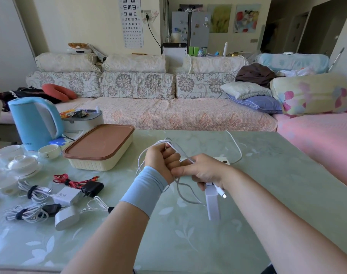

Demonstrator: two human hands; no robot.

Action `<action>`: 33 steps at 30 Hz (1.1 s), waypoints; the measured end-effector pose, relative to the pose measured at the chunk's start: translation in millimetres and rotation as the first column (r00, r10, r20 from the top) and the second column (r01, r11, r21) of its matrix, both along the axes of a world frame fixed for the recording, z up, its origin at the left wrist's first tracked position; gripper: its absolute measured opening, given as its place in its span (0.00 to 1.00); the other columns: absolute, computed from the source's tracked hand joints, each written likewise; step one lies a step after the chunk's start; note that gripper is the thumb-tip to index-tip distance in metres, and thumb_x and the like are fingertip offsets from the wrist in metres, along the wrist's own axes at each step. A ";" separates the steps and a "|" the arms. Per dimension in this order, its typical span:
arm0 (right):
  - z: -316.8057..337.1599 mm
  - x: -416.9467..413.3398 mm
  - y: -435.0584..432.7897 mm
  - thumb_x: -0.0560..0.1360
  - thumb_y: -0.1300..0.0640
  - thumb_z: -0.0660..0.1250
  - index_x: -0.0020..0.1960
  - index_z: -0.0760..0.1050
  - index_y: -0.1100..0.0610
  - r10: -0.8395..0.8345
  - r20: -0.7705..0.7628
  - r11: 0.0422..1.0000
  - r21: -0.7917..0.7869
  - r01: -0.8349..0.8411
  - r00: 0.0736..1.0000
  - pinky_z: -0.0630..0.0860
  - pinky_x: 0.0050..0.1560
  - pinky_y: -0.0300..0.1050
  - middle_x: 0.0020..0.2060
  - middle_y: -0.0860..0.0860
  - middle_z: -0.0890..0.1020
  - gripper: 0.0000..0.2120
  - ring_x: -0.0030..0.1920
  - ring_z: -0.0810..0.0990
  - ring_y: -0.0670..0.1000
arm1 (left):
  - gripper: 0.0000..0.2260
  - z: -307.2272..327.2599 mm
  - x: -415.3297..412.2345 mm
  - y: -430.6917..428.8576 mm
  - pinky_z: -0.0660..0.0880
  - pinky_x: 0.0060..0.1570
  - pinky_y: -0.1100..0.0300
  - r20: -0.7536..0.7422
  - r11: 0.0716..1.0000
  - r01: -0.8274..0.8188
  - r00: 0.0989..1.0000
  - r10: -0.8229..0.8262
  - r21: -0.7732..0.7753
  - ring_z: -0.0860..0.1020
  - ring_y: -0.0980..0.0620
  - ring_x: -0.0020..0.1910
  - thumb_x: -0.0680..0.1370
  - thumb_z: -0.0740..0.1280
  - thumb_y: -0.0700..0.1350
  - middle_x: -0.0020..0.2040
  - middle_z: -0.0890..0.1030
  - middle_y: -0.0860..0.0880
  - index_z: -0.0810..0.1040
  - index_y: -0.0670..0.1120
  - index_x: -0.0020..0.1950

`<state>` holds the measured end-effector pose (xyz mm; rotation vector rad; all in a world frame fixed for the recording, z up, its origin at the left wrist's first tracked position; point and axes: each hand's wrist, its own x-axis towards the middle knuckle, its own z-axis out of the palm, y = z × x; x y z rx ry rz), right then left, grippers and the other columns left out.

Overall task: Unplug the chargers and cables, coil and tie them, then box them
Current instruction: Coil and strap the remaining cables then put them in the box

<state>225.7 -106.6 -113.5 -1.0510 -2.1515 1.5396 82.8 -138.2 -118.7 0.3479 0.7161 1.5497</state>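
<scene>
Right hand (pixel 205 171) holds charger (pixel 213 204) lengthwise camera-ward; left hand (pixel 161 161) grips cable (pixel 183 155).

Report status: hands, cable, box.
Left hand grips white cable loops. Right hand holds cable and white charger. Box lid on.

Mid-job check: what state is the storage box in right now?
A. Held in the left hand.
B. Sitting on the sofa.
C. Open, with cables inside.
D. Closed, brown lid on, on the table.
D: the cream box stands on the table beside the blue kettle with its brown lid on, while the left hand and right hand hold the white cable.
</scene>
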 end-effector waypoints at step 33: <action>7.8 4.8 -2.3 0.80 0.55 0.64 0.49 0.82 0.54 0.463 0.392 0.887 -0.212 -0.411 0.795 0.71 0.31 0.38 0.37 0.49 0.86 0.09 0.34 0.76 0.48 | 0.15 -3.2 -46.0 0.1 0.52 0.18 0.69 0.157 0.880 -0.369 0.891 0.427 -0.299 0.56 0.53 0.16 0.77 0.48 0.35 0.20 0.59 0.51 0.68 0.46 0.37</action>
